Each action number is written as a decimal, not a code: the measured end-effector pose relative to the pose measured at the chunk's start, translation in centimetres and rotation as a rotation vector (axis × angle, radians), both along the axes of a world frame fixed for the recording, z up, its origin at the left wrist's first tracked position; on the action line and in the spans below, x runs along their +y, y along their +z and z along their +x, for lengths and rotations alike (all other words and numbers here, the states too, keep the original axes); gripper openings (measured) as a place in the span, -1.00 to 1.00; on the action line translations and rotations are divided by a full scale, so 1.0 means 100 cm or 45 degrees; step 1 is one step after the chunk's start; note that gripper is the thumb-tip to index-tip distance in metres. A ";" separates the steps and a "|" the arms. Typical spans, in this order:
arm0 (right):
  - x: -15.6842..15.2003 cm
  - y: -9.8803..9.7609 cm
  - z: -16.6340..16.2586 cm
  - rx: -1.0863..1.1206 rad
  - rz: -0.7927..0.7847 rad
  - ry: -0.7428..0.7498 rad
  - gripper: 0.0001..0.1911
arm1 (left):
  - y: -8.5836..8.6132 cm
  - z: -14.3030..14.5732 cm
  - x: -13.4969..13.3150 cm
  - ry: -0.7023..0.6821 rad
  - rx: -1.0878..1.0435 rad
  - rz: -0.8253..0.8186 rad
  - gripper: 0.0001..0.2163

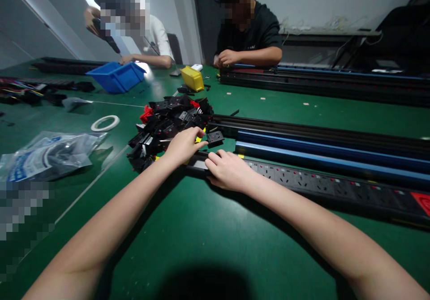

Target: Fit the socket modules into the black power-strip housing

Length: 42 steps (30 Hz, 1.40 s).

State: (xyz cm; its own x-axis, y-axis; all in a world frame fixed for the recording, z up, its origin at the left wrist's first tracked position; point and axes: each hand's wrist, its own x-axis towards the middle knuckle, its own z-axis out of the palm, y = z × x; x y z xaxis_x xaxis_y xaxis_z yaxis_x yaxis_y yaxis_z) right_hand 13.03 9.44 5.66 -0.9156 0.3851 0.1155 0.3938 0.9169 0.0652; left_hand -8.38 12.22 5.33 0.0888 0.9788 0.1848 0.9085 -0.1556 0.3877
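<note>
A long black power strip [298,177] with a row of sockets and small red marks lies across the table's right side. My right hand [228,170] is wrapped over it near its left end, fingers curled round the edge. Just left of that, my left hand [184,145] has its thumb and forefinger apart, with nothing visible between them. Close to those fingertips sits a loose black socket module [215,138]. Beyond my left hand is a heap of black socket modules [168,118] with several red pieces among them.
Blue metal profiles [322,154] and black rails [302,130] lie behind the strip. Leftward are a tape roll [105,123] and a plastic bag [50,156]. A blue bin [117,77] and a yellow bin [192,78] stand farther back. Two people work across the table.
</note>
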 end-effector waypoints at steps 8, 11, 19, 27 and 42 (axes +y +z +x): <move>-0.001 -0.002 0.001 0.045 0.060 0.004 -0.75 | -0.001 0.002 0.013 0.046 0.208 0.031 -0.52; -0.001 -0.002 0.000 0.031 0.055 0.001 -0.74 | -0.004 0.002 0.015 0.015 0.219 0.018 -0.47; -0.001 -0.002 0.000 0.027 0.055 0.003 -0.74 | -0.018 -0.002 0.028 0.024 0.053 -0.093 -0.48; -0.001 -0.004 0.000 0.039 0.059 0.007 -0.74 | -0.020 -0.001 0.028 0.097 -0.107 -0.128 -0.50; -0.001 -0.002 0.001 0.050 0.061 0.005 -0.75 | -0.017 0.004 -0.020 0.389 -0.997 0.357 -0.50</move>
State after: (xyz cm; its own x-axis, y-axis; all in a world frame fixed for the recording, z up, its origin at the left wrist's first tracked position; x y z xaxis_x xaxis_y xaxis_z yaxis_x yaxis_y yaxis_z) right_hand 13.17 9.30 5.46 -0.9114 0.3749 0.1696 0.3936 0.9145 0.0935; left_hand -8.02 10.19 3.64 -0.4218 0.8485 0.3196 0.4156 -0.1323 0.8999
